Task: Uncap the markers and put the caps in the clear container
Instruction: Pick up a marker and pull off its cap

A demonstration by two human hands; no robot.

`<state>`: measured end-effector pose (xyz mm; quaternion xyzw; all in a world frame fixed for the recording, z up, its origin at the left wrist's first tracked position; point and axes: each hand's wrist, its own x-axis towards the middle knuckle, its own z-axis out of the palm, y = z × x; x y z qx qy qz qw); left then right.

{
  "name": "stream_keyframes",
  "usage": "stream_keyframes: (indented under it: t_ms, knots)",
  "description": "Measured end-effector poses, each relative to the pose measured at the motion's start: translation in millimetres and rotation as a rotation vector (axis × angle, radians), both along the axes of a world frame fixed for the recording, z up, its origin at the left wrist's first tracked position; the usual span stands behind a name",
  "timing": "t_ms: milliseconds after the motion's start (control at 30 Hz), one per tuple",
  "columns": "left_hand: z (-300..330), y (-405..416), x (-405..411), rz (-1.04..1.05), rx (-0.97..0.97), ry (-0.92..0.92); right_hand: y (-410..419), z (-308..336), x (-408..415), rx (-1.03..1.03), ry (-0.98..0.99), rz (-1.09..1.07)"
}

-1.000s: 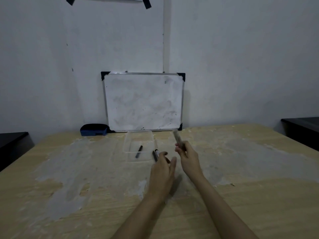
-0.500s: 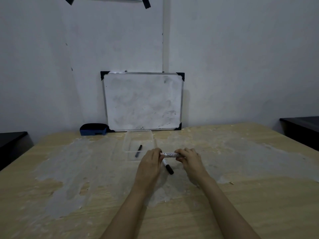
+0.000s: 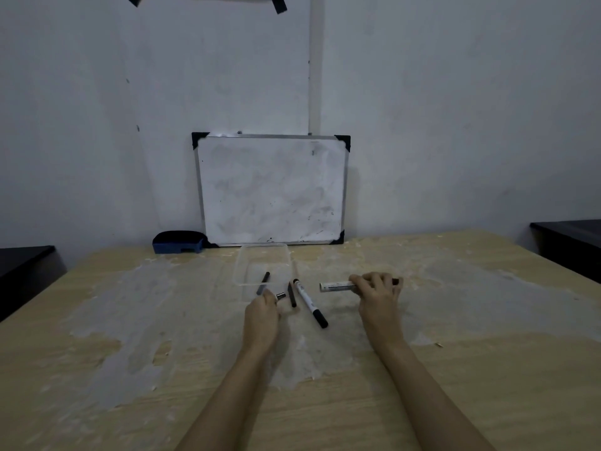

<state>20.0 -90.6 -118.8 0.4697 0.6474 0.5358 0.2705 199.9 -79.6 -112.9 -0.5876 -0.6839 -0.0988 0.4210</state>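
Note:
My left hand [image 3: 262,312] pinches a small dark marker cap [image 3: 280,296] just in front of the clear container [image 3: 243,271]. My right hand [image 3: 379,289] grips a white marker [image 3: 335,285] held level above the table, its open end pointing left. A second white marker with a black cap [image 3: 309,303] lies slanted on the table between my hands. Beside it lies a thin dark pen [image 3: 292,295]. A slim dark stick-like piece [image 3: 264,281] rests in the container, reaching its near edge.
A small whiteboard [image 3: 271,190] leans on the wall behind the container, with a blue eraser [image 3: 179,243] to its left. The wooden table [image 3: 130,320] has worn grey patches. Dark furniture stands at both sides [image 3: 569,245].
Both hands held one marker together in front of the container. They have pulled apart: my left hand came away with the cap, my right hand carried the marker body to the right.

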Motion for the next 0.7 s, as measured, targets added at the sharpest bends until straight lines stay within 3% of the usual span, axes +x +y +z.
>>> stream_keyframes:
  t_ms: [200,267,300,367,467,533,600,700]
  knots:
    - [-5,-3,0,0.046,-0.108,0.758,3,-6,-2,-0.081,0.059,0.021]
    - [-3,-7,1,0.150,-0.051,0.850,2,-4,-6,-0.117,0.063,0.042]
    - [1,-9,2,0.170,0.050,0.781,2,-2,-7,-0.128,0.065,0.046]
    - [11,-12,11,0.080,0.236,0.370,1,3,-13,-0.118,0.070,0.044]
    - [30,-10,31,-0.085,0.041,-0.640,-3,17,-22,0.004,0.040,0.057]
    - [34,-9,34,-0.187,-0.116,-1.157,-4,29,-25,0.117,-0.104,0.056]
    - [31,-10,33,-0.254,-0.182,-1.357,-2,41,-28,0.233,-0.329,0.089]
    - [29,-12,28,-0.293,-0.190,-1.448,2,58,-31,0.324,-0.627,0.143]
